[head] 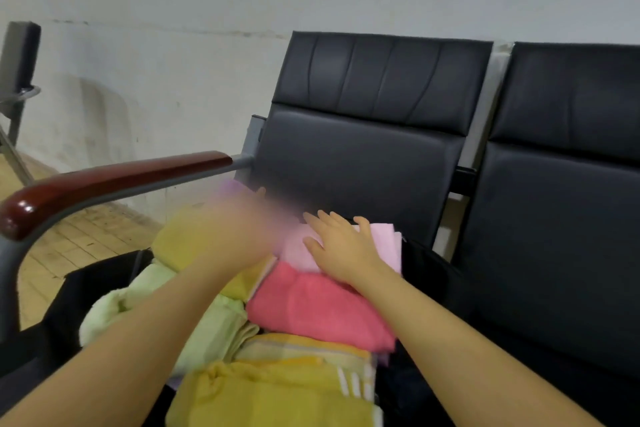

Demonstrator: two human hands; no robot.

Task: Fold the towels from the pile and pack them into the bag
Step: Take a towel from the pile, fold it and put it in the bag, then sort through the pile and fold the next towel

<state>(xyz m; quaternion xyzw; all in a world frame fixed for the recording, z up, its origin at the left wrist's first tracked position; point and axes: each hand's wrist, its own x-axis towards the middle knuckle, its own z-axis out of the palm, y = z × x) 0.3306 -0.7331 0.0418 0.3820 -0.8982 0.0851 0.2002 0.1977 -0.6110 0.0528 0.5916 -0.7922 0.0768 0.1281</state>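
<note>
Folded towels lie packed in a black bag [426,263] on a chair seat. My right hand [341,243] presses flat, fingers straight, on a light pink towel [382,243] at the far end. Nearer me lie a coral pink towel [311,308], a light green towel [207,326] and yellow striped towels [273,392]. My left hand [249,218] is blurred by motion over a yellow towel [180,243], with something lilac at its far side; its fingers cannot be made out.
The bag sits on a black padded chair [363,149] with a red-brown wooden armrest [114,180] on the left. A second black chair [561,184] stands at the right. A white wall runs behind, with yellow tiled floor [69,243] at left.
</note>
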